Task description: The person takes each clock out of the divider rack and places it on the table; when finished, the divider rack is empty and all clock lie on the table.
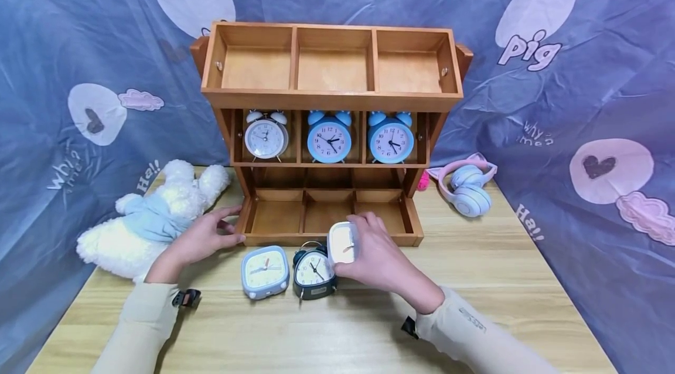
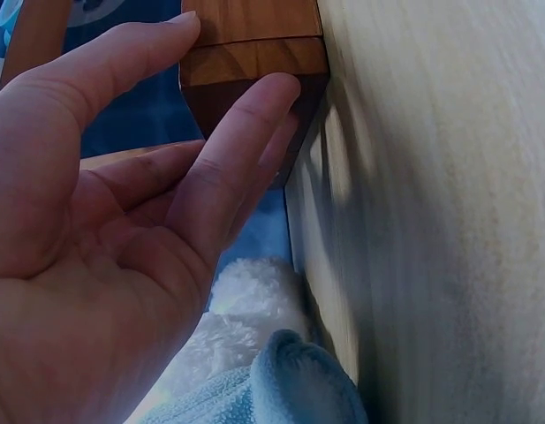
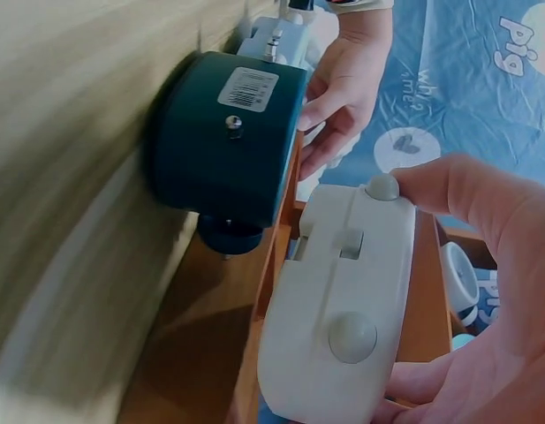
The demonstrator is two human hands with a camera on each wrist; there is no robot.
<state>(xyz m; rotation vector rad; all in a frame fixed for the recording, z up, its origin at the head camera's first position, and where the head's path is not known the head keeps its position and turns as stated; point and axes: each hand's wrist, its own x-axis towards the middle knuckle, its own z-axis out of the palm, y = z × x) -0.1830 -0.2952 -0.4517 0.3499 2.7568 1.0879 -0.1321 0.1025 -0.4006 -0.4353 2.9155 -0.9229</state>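
Observation:
My right hand [image 1: 381, 258] grips a white square alarm clock [image 1: 341, 242] between thumb and fingers, in front of the wooden shelf's bottom row. In the right wrist view the white clock's underside, with two round feet, faces the camera. Beside it a dark green alarm clock [image 1: 314, 271] stands on the table. A light blue square alarm clock [image 1: 265, 272] sits farther left. With its fingers extended, my left hand [image 1: 203, 239] touches the left front corner of the wooden shelf [image 1: 332, 102]; the left wrist view shows fingertips at that wooden corner [image 2: 254, 62].
The shelf's middle row holds a white twin-bell clock [image 1: 266, 138] and two blue twin-bell clocks [image 1: 329, 140]. A white plush toy [image 1: 153, 218] in light blue lies left of the shelf. Headphones [image 1: 469, 189] lie at the right. Patterned blue cloth [image 1: 527, 98] hangs behind.

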